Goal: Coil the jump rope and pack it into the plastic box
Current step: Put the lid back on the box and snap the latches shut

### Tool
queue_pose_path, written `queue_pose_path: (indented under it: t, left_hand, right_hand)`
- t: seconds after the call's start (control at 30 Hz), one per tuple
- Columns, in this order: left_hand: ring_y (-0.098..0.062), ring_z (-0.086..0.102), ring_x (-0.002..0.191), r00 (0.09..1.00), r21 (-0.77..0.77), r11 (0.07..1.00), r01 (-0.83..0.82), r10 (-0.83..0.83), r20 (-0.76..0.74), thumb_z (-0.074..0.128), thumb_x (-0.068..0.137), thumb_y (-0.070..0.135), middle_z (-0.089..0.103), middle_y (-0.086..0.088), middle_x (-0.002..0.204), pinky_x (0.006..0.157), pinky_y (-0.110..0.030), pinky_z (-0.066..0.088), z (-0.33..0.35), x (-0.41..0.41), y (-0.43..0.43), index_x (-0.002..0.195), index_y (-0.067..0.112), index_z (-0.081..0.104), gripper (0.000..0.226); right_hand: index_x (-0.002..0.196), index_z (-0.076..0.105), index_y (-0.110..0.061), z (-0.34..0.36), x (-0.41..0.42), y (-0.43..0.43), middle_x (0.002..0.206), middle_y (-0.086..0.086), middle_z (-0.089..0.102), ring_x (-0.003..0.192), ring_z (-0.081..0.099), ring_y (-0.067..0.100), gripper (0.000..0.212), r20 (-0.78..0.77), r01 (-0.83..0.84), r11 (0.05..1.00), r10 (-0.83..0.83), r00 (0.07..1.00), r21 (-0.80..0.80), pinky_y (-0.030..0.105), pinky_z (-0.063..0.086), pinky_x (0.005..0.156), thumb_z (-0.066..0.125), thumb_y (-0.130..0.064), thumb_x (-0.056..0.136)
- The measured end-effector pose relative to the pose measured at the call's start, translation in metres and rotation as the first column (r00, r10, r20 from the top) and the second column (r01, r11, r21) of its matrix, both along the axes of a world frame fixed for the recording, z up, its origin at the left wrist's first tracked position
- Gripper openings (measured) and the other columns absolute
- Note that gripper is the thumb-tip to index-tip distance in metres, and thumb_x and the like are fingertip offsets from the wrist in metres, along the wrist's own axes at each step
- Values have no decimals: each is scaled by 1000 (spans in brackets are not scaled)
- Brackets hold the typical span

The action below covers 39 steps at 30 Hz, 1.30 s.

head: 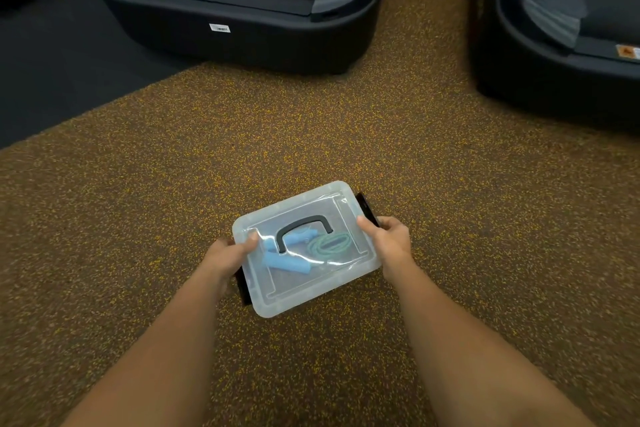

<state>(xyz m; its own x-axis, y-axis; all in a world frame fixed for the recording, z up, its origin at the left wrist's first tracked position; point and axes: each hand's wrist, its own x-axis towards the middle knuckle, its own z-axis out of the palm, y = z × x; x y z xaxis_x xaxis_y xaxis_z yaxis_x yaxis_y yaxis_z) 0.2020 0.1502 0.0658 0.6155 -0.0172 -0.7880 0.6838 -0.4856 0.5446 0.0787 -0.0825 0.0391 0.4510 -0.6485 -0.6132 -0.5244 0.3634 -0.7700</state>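
A clear plastic box sits on the speckled floor with its lid on and a black carry handle lying flat on top. Through the lid I see the jump rope: two light-blue handles at the left and the green cord coiled at the right. My left hand grips the box's left end, thumb on the lid, over a black side latch. My right hand grips the right end beside the other black latch.
The box rests on brown rubber flooring with yellow flecks. Two black treadmill bases stand behind it, one at top centre and one at top right. Dark flooring lies at the far left.
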Motion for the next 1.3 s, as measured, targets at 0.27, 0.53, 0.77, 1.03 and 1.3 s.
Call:
queue_pose_path:
  t: [0.27,0.53,0.77,1.03,1.3]
  left_hand:
    - [-36,67,82,998,-5,998,-70,70,-9,81,72,25,66,-22,100,69,-56,55,10,3,0,103,-7,56,52]
    - [-39,64,90,992,140,987,-82,68,103,80,74,23,63,-20,105,75,-58,55,8,2,-8,95,-2,55,41]
    - [-34,60,83,974,307,952,9,-78,214,71,82,27,61,-19,100,75,-44,55,9,-2,-16,98,-2,60,35]
    - [-38,62,92,944,494,855,158,-277,179,59,85,19,62,-23,109,73,-39,53,14,0,-22,109,-4,61,33]
    - [-37,61,99,922,569,792,223,-362,141,54,86,18,60,-23,115,76,-40,51,14,-1,-30,116,-2,57,36]
  right_hand:
    - [100,59,-15,8,6,3,92,-3,63,92,62,21,30,-46,-72,961,62,997,-268,36,51,87,76,-25,77]
    - [135,51,-20,11,8,11,118,7,62,102,59,24,48,-237,-321,829,234,943,-458,44,51,94,60,-34,89]
    - [139,45,-17,11,8,11,115,12,65,104,60,29,45,-342,-458,690,311,887,-560,39,50,93,50,-29,96]
    - [141,42,-14,8,10,12,127,12,61,108,60,33,44,-466,-587,505,358,809,-633,37,46,94,41,-24,98]
    - [142,39,-13,8,11,13,123,12,63,104,61,32,44,-512,-620,467,350,784,-631,38,48,93,38,-24,100]
